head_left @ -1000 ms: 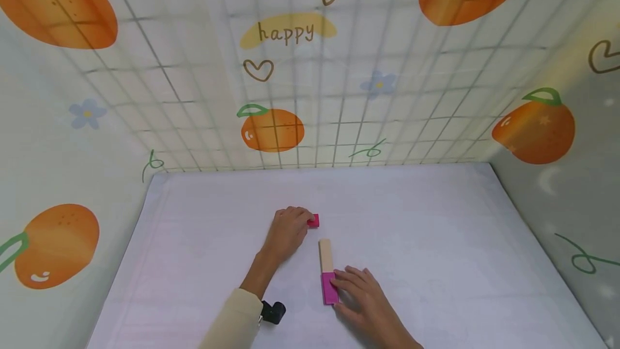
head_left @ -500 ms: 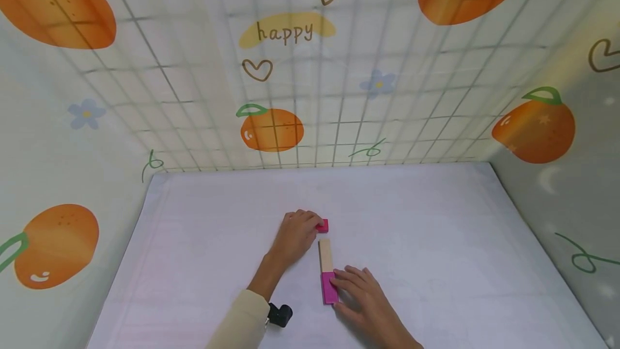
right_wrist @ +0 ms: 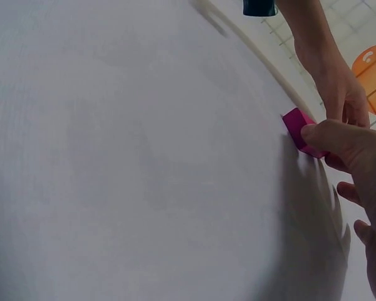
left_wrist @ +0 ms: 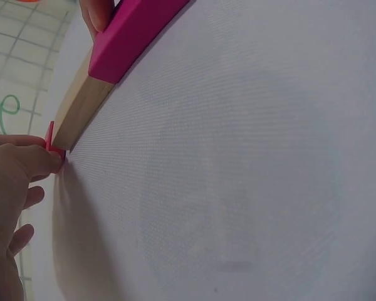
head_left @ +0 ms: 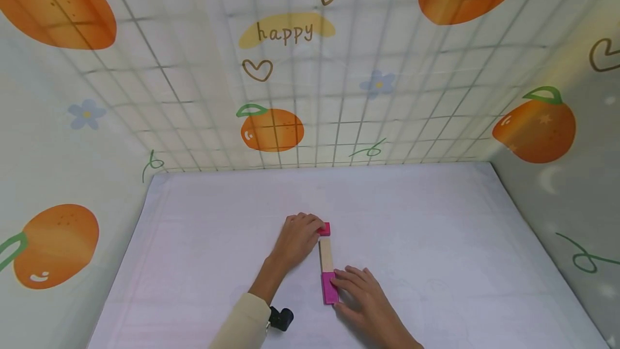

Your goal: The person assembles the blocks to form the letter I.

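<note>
A magenta block and a plain wooden block lie end to end on the white table. My right hand pinches the magenta block, thumb at its near end and fingertips along its right side. At the far end of the wooden block, my left hand pinches a small pinkish-red block. In the left wrist view the small red block sits right at the wooden block's end, partly covered by the fingers. The right wrist view shows my right thumb on the magenta block's near end.
A white cloth-covered table stretches out on both sides of the blocks. Curtain walls printed with oranges and a grid close off the back and sides. A small black device sits on my left wrist by the beige sleeve.
My left hand has brought the small red block rightward and nearer, up to the wooden block's far end. The right hand and the magenta block have stayed in place.
</note>
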A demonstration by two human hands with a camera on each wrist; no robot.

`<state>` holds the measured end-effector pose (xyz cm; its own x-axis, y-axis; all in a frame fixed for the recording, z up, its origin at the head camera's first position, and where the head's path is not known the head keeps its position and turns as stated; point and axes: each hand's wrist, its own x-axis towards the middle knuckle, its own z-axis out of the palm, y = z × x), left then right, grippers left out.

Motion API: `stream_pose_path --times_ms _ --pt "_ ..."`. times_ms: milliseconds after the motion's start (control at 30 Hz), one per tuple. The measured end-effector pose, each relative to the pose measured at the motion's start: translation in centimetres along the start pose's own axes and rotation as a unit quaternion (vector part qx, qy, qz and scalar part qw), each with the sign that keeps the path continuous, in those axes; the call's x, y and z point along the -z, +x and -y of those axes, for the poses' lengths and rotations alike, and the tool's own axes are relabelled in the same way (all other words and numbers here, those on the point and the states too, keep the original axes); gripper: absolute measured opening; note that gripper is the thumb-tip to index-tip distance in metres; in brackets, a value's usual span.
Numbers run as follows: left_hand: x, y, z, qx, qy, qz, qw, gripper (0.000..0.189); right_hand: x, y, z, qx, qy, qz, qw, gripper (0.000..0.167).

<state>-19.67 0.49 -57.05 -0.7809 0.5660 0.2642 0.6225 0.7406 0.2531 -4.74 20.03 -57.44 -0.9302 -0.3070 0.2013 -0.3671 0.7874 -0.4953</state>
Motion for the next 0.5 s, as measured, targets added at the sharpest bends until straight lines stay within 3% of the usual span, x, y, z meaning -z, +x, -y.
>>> stream_pose_path --times_ms 500 --pt "-0.55 -0.23 -0.15 0.011 0.022 0.008 0.9997 0.025 0.04 -0.01 0.19 0.002 0.002 -0.01 0.9999 0.048"
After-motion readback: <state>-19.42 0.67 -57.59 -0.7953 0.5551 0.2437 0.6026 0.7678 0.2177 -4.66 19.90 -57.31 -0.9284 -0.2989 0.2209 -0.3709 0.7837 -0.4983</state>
